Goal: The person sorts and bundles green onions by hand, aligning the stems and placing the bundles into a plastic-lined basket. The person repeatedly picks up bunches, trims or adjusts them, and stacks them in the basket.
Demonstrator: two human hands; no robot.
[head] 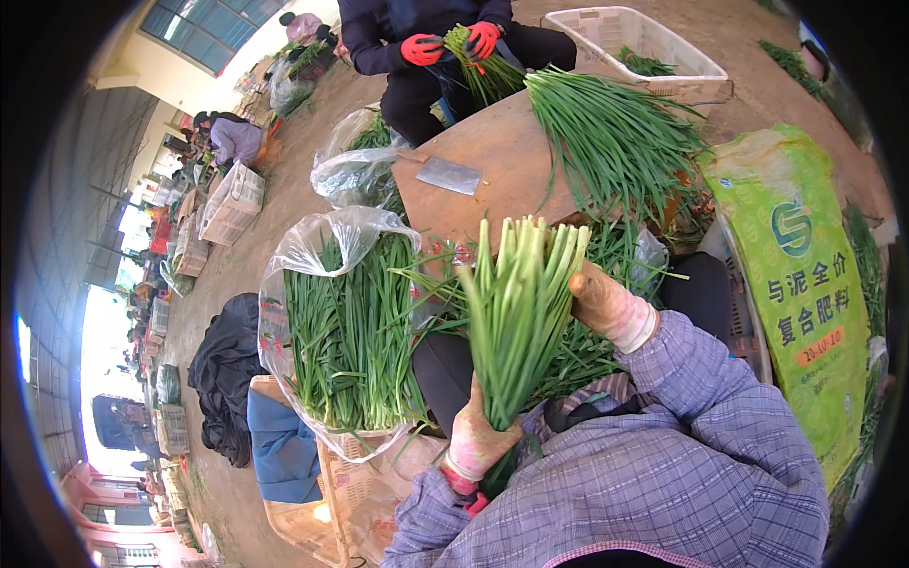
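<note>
My left hand (479, 439), in a stained glove, is closed around the leafy part of a bunch of garlic chives (522, 319). The pale cut ends of the bunch point up and away from me. At its right side, near those ends, is my right hand (611, 309), also gloved, with the thumb showing and the fingers hidden; whether it grips the stalks is unclear. More chives lie loose under the bunch. Left of it, a clear plastic bag (273, 284) holds many chives (348, 334). Beyond stands a brown board (490, 145), bearing a cleaver (449, 175) and a chive heap (614, 138).
Across the board, a co-worker's red-gloved hands (483, 40) hold a tied chive bundle (490, 74). A white plastic crate (639, 35) stands behind. A green sack (802, 298) with writing lies at right. A black cloth (231, 376) and blue cloth (284, 447) are at left.
</note>
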